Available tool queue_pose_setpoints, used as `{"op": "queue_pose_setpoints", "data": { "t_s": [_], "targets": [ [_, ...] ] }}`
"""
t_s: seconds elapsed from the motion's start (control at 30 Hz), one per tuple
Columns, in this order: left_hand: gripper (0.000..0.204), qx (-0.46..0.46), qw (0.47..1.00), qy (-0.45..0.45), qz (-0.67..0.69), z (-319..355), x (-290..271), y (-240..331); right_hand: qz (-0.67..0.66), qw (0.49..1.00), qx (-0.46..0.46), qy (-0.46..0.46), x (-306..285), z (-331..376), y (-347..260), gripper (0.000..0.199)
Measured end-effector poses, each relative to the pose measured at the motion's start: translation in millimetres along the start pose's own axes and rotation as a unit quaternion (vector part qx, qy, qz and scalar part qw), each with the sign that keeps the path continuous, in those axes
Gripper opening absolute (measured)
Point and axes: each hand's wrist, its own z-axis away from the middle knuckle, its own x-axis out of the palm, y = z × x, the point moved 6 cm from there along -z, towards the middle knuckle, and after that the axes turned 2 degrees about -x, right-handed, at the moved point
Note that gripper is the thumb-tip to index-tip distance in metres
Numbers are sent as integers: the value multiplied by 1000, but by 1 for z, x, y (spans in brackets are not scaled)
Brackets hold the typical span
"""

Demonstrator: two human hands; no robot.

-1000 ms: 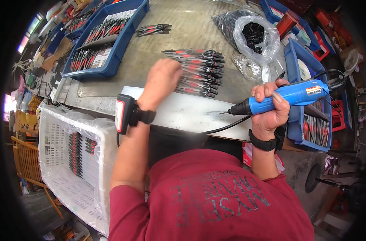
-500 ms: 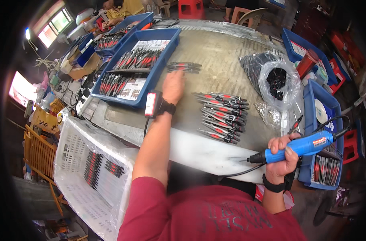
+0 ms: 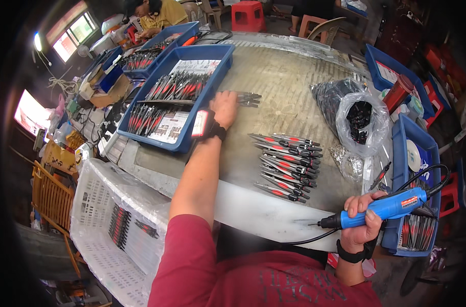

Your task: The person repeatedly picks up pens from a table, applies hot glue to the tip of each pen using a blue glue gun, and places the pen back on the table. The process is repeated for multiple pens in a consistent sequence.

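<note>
"Small bunch of pen-like tools [image 3: 250, 99], upper middle of the frame: how does it lie?"
"Roughly sideways, right of the left hand [image 3: 224, 109], its left end hidden by that hand."
"Is it grasped?"
"I can't tell; the fingertips don't show."
"And the right hand [image 3: 362, 221]?"
"Well apart, lower right, wrapped around the blue electric screwdriver [image 3: 384, 209], bit pointing left. The left hand is nearer, just beside the blue tray [image 3: 153, 139]."

Tabletop [image 3: 281, 71] open through middle; blue tray [image 3: 218, 77] hems left hand [image 3: 224, 108], black-and-red tools [image 3: 289, 168] block near side, bulging plastic bag [image 3: 379, 128] guards right.
</note>
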Motion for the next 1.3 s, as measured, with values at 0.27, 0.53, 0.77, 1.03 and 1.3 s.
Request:
{"op": "queue_pose_setpoints", "data": {
  "t_s": [0.27, 0.53, 0.77, 1.03, 1.3],
  "targets": [
    [24, -7, 999, -37, 30, -8, 2, -5, -1, 1000, 1, 9, -1, 0, 2, 45],
    [22, 15, 998, -39, 51, -8, 2, -7, 1, 1000, 0, -23, 3, 1, 2, 44],
    [24, 2, 999, 9, 46, 3, -22, 7, 18, 1000, -11, 3, 1, 1, 2, 47],
    [17, -165, 842, -128, 498, 101, -74, 77, 5, 1000, -19, -24, 2, 6, -1, 49],
    [15, -274, 639, -320, 644, 269, -112, 133, -9, 999, -28, -40, 5, 18, -2, 52]
  ]
}}
